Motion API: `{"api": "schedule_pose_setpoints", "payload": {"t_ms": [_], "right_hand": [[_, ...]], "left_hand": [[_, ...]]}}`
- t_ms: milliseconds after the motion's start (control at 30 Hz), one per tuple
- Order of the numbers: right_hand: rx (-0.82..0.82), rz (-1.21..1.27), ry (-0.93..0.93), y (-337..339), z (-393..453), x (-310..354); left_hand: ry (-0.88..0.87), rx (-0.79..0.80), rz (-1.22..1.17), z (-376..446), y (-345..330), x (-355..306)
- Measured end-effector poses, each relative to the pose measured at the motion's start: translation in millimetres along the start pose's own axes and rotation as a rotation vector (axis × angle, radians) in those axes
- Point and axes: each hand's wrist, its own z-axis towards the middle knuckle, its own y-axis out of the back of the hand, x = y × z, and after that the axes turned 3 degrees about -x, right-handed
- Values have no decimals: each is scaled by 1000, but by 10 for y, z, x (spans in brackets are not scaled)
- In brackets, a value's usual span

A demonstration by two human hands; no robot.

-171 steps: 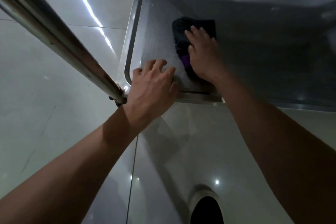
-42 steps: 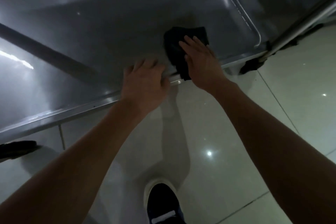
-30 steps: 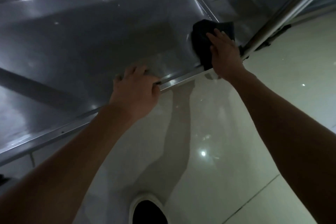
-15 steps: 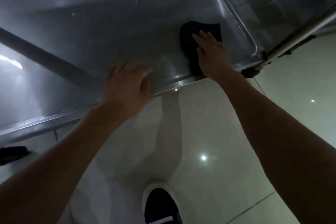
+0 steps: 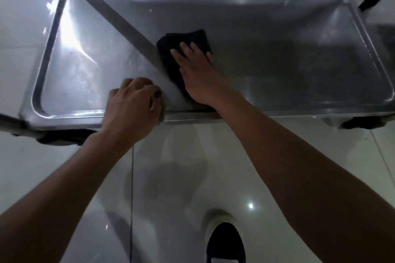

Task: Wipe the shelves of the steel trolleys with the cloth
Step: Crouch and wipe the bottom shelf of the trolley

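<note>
1. Half a second earlier the cloth sat near the shelf's right end, close to the corner post; in this frame your right hand (image 5: 197, 74) had carried the cloth (image 5: 181, 49) leftward to about the middle of the shelf (image 5: 277, 49).
2. The view had also swung: both ends of the shelf and its raised rim showed, where before the left end was cut off.
3. Your left hand (image 5: 132, 109) had gone from lying over the front rim with fingers fairly straight to curling over that rim, grasping it.
4. Your right hand's grip was released: fingers straight and flat, pressing down on the cloth rather than clutching it.
5. The dark cloth lay on the shelf under your right palm and fingers, its far edge and left side sticking out beyond the fingertips, just beside the slanted steel bar (image 5: 115, 19).
6. No writing or brand could be read anywhere.
7. A shoe (image 5: 225, 241) showed on the tiled floor (image 5: 53, 156) below.
</note>
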Motion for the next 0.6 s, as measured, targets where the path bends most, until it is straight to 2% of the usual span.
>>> {"api": "schedule_pose_setpoints", "payload": {"t_ms": [100, 300, 600], "right_hand": [[16, 21, 49, -58, 149, 183], [-42, 35, 47, -56, 131, 24], [-108, 59, -195, 282, -109, -1171]], "left_hand": [[-46, 16, 15, -66, 1, 127], [-16, -27, 4, 54, -120, -110], [-171, -29, -35, 476, -373, -830]]}}
